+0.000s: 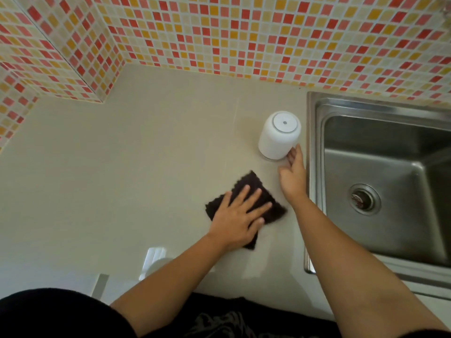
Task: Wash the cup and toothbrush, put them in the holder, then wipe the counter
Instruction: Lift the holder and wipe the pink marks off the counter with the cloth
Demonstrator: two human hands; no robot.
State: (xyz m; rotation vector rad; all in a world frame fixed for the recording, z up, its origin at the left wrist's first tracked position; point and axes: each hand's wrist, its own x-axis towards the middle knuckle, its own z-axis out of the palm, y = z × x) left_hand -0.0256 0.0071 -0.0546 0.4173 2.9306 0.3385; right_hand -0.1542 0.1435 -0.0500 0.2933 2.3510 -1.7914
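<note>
A white cup [278, 135] stands upside down on the beige counter [136, 152], just left of the sink. My right hand [292, 176] reaches toward it with straight fingers, the fingertips touching the cup's lower right edge. My left hand [240, 213] lies flat with spread fingers on a dark brown cloth [251, 182], pressing it onto the counter in front of the cup. No toothbrush or holder shows in the view.
A stainless steel sink [380, 167] with a round drain [363, 200] fills the right side. Mosaic tile walls [219, 32] in red, orange and cream run along the back and left, with a jutting corner at the left. The counter's front edge is near my body.
</note>
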